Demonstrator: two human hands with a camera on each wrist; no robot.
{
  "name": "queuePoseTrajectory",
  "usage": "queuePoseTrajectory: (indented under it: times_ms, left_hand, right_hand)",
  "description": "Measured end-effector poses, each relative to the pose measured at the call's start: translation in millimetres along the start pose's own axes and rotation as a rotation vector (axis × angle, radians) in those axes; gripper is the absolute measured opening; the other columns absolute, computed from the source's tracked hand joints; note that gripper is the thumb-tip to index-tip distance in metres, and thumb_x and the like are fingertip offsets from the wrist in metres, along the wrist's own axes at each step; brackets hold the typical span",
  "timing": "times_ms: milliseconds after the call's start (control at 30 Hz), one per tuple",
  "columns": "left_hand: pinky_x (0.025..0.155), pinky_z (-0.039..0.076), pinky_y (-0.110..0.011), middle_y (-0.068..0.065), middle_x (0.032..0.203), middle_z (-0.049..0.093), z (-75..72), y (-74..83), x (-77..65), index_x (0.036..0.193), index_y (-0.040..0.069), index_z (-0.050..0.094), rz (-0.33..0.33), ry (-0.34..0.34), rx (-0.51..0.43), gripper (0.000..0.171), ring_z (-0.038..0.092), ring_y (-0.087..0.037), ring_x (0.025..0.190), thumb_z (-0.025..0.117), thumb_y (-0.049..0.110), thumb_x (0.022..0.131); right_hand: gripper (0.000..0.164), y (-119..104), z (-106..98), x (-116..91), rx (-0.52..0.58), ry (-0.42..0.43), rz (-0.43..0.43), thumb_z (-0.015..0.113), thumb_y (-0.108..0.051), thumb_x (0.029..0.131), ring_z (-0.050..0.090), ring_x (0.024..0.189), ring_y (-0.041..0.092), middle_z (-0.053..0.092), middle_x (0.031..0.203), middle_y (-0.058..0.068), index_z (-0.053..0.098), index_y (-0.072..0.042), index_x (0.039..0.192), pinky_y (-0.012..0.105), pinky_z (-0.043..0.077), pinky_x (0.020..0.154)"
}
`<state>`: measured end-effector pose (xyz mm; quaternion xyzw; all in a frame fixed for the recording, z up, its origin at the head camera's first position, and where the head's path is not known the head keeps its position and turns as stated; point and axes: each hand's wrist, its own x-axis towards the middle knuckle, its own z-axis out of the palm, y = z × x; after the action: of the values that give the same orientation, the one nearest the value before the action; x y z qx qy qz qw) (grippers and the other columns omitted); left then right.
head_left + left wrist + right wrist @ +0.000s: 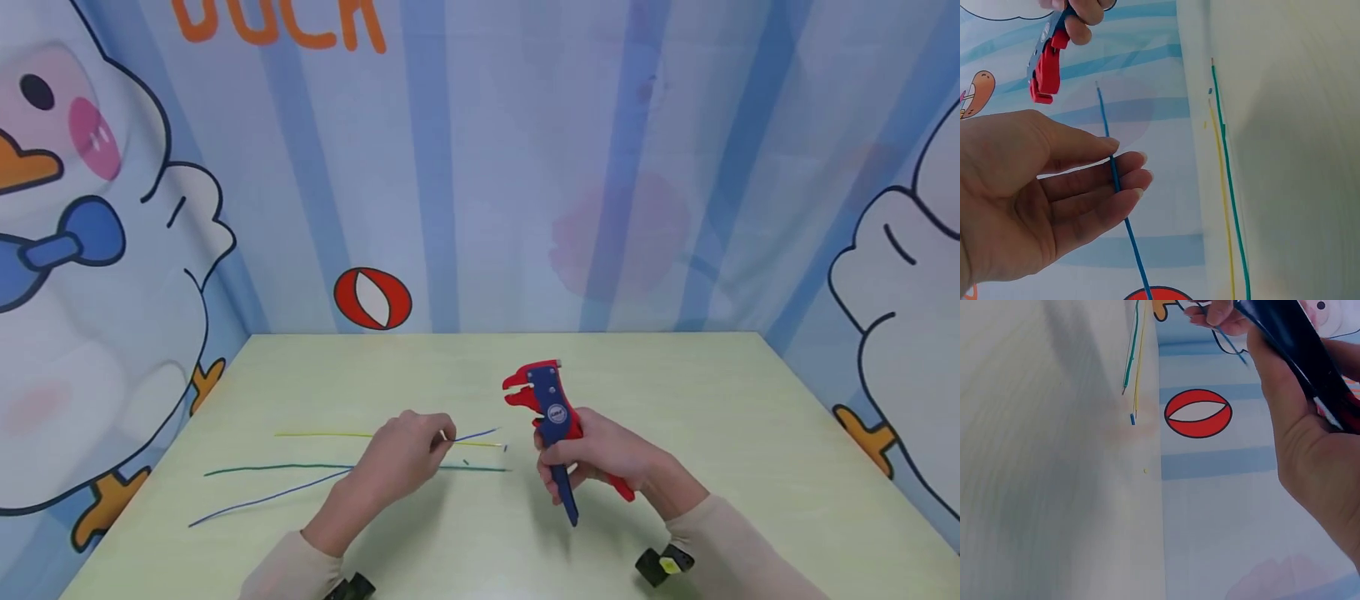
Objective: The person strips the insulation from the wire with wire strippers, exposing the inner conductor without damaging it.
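Observation:
Between thumb and fingers, my left hand (397, 457) pinches a blue wire (1134, 247). Its tip, paler than the rest, points toward the right in the head view, and its long tail runs back to the lower left. My right hand (607, 452) grips a red and blue wire stripper (553, 410) by the handles, its jaws parted and facing left with a gap to the wire tip. A yellow wire (322, 434) and a green wire (277, 467) lie on the table beyond and beneath the left hand, which hides their middles in the head view.
Small cut bits lie on the table near the wire ends, among them a blue piece (1133, 419) and a yellow speck (1145, 470). The pale table (735, 400) ends at a printed curtain (510, 167) at the back and sides.

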<state>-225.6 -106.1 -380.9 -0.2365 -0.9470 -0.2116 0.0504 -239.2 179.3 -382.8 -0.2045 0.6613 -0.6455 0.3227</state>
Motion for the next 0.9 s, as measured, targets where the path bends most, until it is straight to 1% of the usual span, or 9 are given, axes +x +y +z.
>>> queuePoseTrajectory:
  times_ms: [100,200,267,367,500,567,633,767,900]
  left_hand:
    - [0.059,0.046,-0.025,0.003,0.077,0.065,5.3,-2.2,0.3,0.092,0.008,0.073,0.016,-0.058,0.016,0.004,0.051,-0.012,0.063,0.072,0.004,0.09]
    - [0.061,0.046,-0.026,0.003,0.077,0.064,11.4,-3.9,1.7,0.089,0.008,0.074,0.029,-0.107,0.033,0.005,0.051,-0.012,0.064,0.071,0.004,0.09]
    - [0.06,0.046,-0.026,0.004,0.077,0.065,16.2,-5.3,2.6,0.086,0.008,0.075,0.032,-0.128,0.046,0.007,0.05,-0.011,0.064,0.071,0.003,0.089]
    - [0.059,0.045,-0.025,0.004,0.076,0.066,24.1,-7.4,3.0,0.08,0.009,0.075,0.047,-0.152,0.067,0.012,0.049,-0.009,0.062,0.071,0.0,0.088]
    - [0.058,0.045,-0.024,0.003,0.076,0.068,32.6,-8.5,1.8,0.078,0.009,0.077,0.083,-0.186,0.087,0.015,0.048,-0.008,0.061,0.072,-0.002,0.086]
    - [0.06,0.048,-0.023,0.002,0.078,0.07,35.3,-8.4,1.1,0.081,0.009,0.079,0.093,-0.2,0.094,0.014,0.051,-0.007,0.062,0.073,-0.002,0.085]
    - [0.064,0.052,-0.025,0.0,0.082,0.073,36.7,-8.0,1.0,0.085,0.009,0.081,0.102,-0.206,0.097,0.013,0.057,-0.007,0.066,0.074,-0.002,0.085]
    - [0.07,0.055,-0.027,-0.001,0.088,0.074,37.5,-6.3,0.8,0.087,0.009,0.081,0.115,-0.206,0.1,0.012,0.065,-0.01,0.077,0.076,-0.001,0.085]
    - [0.071,0.055,-0.028,0.0,0.088,0.074,36.7,-4.3,0.5,0.087,0.01,0.081,0.118,-0.209,0.102,0.011,0.066,-0.012,0.08,0.078,0.0,0.083]
  right_hand:
    - [0.031,1.5,-1.0,2.8,-0.001,0.059,0.024,0.057,-0.013,0.099,0.072,0.08,0.034,0.069,0.099,0.025,0.046,0.008,0.119,0.049,0.058,0.077]
    - [0.042,4.1,-3.1,5.6,-0.017,0.158,0.043,0.058,-0.015,0.099,0.073,0.087,0.034,0.068,0.107,0.027,0.043,0.011,0.128,0.045,0.059,0.072]
    - [0.045,6.3,-5.2,7.3,-0.035,0.229,0.065,0.06,-0.016,0.098,0.073,0.088,0.033,0.067,0.106,0.028,0.043,0.012,0.129,0.041,0.059,0.068]
    - [0.044,10.1,-8.9,9.0,-0.076,0.316,0.11,0.062,-0.016,0.096,0.072,0.085,0.03,0.068,0.1,0.027,0.049,0.014,0.126,0.038,0.059,0.063]
    - [0.037,15.5,-14.5,11.0,-0.112,0.356,0.157,0.063,-0.015,0.095,0.072,0.082,0.03,0.07,0.094,0.026,0.055,0.014,0.118,0.037,0.059,0.06]
    - [0.034,18.3,-17.0,11.9,-0.126,0.362,0.167,0.063,-0.013,0.094,0.072,0.08,0.03,0.071,0.092,0.025,0.057,0.014,0.114,0.037,0.059,0.06]
    - [0.032,20.9,-19.2,13.0,-0.146,0.372,0.168,0.064,-0.012,0.094,0.073,0.078,0.028,0.071,0.09,0.024,0.058,0.014,0.113,0.037,0.059,0.061]
    - [0.031,25.8,-20.2,15.6,-0.173,0.399,0.17,0.068,-0.01,0.093,0.072,0.073,0.025,0.071,0.088,0.02,0.058,0.012,0.111,0.04,0.059,0.066]
    - [0.034,31.2,-17.4,16.9,-0.189,0.426,0.204,0.071,-0.008,0.092,0.071,0.071,0.025,0.07,0.087,0.018,0.052,0.012,0.112,0.042,0.059,0.066]
